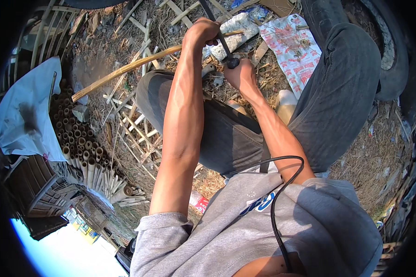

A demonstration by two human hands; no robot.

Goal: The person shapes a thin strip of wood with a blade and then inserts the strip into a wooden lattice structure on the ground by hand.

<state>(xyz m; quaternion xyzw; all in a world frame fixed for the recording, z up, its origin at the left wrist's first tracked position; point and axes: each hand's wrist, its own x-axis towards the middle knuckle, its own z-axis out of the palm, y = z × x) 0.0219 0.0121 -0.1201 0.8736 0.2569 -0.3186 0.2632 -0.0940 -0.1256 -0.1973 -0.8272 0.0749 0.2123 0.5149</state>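
Because the wooden stick slants from left of frame to top centre across a black bar, the left hand seemingly clamps its fingers on it for steadiness, while the right hand's fingers clamp the bar's knobbed end, presumably for control.

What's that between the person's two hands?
In the head view, part of a long dark tool lies between the left hand and the right hand, its dark knob by the right hand.

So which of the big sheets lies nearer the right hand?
The red-and-white printed sheet, right of the right hand; the pale blue sheet is far left, beside the stacked bamboo.
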